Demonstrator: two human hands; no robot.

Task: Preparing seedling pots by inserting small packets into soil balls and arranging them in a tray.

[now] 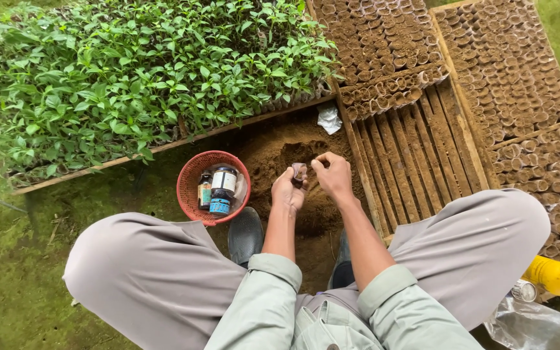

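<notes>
Filling a small bag over a soil heap

The left hand (288, 191) grips a small dark bag (299, 174) above the soil pile (280, 152); the right hand (332, 175) pinches its rim. A red basket (190, 176) of bottles sits just beside.

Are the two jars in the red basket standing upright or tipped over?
Upright. In the red basket, both jars stand side by side with their lids facing up.

Seedlings (144, 78) fill the upper left of the frame; filled pots (507, 71) sit upper right. A basket (192, 178) holding bottles (218, 191) lies left of the soil heap (280, 152) at centre.
</notes>
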